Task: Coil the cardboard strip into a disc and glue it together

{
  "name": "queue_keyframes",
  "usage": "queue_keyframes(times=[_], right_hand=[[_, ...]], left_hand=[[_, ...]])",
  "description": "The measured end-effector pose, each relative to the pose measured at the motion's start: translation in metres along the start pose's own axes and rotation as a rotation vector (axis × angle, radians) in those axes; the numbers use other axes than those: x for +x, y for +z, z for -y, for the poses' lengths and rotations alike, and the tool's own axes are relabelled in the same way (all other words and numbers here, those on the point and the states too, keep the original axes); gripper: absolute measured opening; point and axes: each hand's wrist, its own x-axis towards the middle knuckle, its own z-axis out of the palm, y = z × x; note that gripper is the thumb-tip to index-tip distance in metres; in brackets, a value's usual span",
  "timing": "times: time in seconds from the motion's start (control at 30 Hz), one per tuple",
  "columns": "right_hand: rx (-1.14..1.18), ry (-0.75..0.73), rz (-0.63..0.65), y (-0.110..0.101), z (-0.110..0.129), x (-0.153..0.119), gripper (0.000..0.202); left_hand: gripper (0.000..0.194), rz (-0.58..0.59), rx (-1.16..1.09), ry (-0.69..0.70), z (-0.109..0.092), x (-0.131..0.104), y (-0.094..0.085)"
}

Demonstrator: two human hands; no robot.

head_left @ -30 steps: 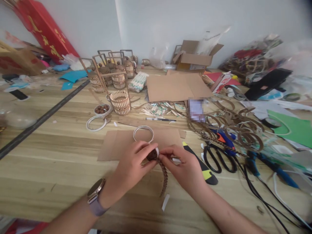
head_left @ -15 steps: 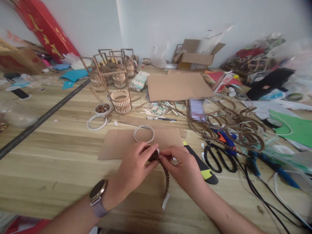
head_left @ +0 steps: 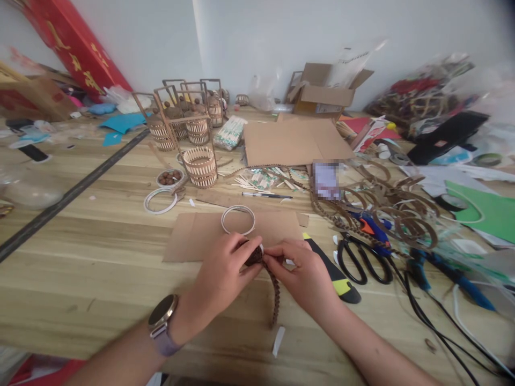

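Note:
My left hand (head_left: 227, 276), with a watch on its wrist, is closed around a dark brown coil (head_left: 254, 256) that has a bit of white at its edge. From the coil a brown braided strip (head_left: 276, 300) hangs down towards the table's near side. Thumb and index finger of my right hand (head_left: 300, 268) pinch the strip where it meets the coil. Below the strip's free end lies a small white paper strip (head_left: 278, 341), apart from it. Beneath and beyond my hands are a flat cardboard piece (head_left: 193, 236) and a white ring (head_left: 238, 220).
A slatted basket (head_left: 200, 167) stands beyond, with several handled ones behind it. Beside it, a round container holds brown beads (head_left: 169, 177). To the right lie a black-and-yellow tool (head_left: 333, 271), black-handled scissors (head_left: 364, 260), a blue glue gun (head_left: 374, 230), cables and looped brown strips (head_left: 418, 228).
The white paper strip has come away from the braided strip's hanging end and moved slightly right and nearer. Both hands keep almost the same place and hold.

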Motion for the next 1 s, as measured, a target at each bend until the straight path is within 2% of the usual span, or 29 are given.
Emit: queue_keyframes(times=[0.13, 1.0], right_hand=[[0.024, 0.026, 0.028, -0.0007, -0.0010, 0.0007, 0.011], [-0.084, -0.055, -0.021, 0.0013, 0.0007, 0.0002, 0.016]], left_hand=[[0.038, 0.000, -0.007, -0.002, 0.0008, -0.0007, 0.0005], [0.031, -0.004, 0.050, -0.006, -0.0015, -0.0018, 0.0008]])
